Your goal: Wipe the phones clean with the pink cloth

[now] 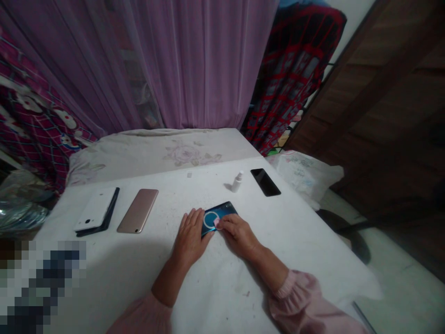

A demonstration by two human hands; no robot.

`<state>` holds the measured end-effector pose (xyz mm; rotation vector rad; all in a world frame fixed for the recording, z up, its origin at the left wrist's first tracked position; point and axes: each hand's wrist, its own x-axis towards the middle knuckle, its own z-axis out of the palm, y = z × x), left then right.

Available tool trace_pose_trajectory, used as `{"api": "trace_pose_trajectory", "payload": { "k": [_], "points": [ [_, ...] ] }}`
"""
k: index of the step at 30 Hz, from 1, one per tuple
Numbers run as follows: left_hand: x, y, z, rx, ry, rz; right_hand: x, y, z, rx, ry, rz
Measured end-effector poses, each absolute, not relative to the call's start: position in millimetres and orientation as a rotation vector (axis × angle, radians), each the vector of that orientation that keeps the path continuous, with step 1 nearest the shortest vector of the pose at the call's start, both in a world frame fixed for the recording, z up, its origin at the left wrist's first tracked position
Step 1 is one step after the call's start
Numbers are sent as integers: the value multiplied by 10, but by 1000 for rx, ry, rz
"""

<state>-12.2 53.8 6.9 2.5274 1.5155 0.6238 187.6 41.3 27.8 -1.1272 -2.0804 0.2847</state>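
Observation:
A dark blue phone [219,214] with a pale ring on its back lies on the white table [139,260]. My left hand [190,236] rests flat at the phone's left edge, fingers stretched out and together. My right hand [237,234] has its fingers curled, pressing something small and pinkish onto the phone's near end; I cannot make out what it is.
A gold phone [138,210] lies face down at the left, beside a white phone [96,209] stacked on a dark one. A small white spray bottle [237,182] and a black phone [265,182] sit behind. A purple curtain [194,65] hangs beyond the table.

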Motion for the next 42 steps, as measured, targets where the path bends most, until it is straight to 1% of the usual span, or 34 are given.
{"api": "trace_pose_trajectory", "payload": {
  "k": [5,13,22,31,38,42],
  "points": [
    [-133,540,71,2527,1503,616,1785,382,301,-1125,-2086,316],
    [-136,556,54,2517,1506,605,2239,475,234,-1270,-1930,206],
    [-136,543,57,2520,1512,603,1683,391,333,-1186,-2098,334],
    [-144,559,36,2518,1502,638,2299,566,288,-1471,-1916,271],
    [-144,562,30,2507,1495,632,2066,444,260,-1428,-1917,294],
    [-139,555,34,2504,1497,640,1961,585,265,-1456,-1926,283]
  ]
}}
